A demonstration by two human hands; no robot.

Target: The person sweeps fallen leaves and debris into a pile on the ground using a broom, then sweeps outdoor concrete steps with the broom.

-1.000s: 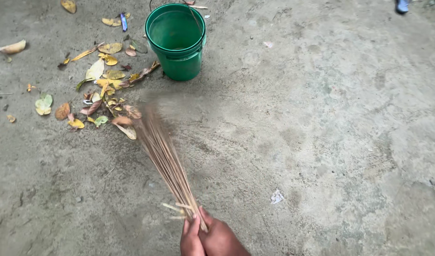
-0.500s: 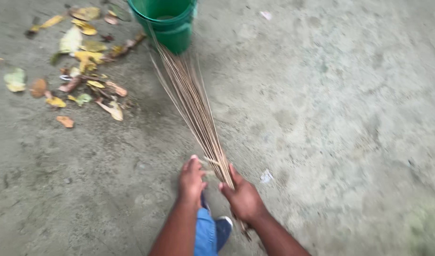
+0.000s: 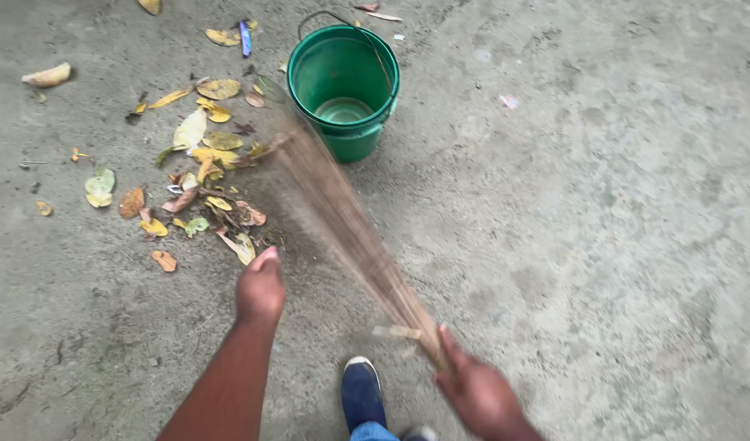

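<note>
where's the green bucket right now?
Head view, top centre: the green bucket stands upright on the concrete floor, just right of the leaf pile, beyond the broom tips.

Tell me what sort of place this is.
Probably an outdoor yard or courtyard: rough bare concrete ground, fallen leaves scattered on it beside a green bucket, and a stick broom gripped in the right hand.
</note>
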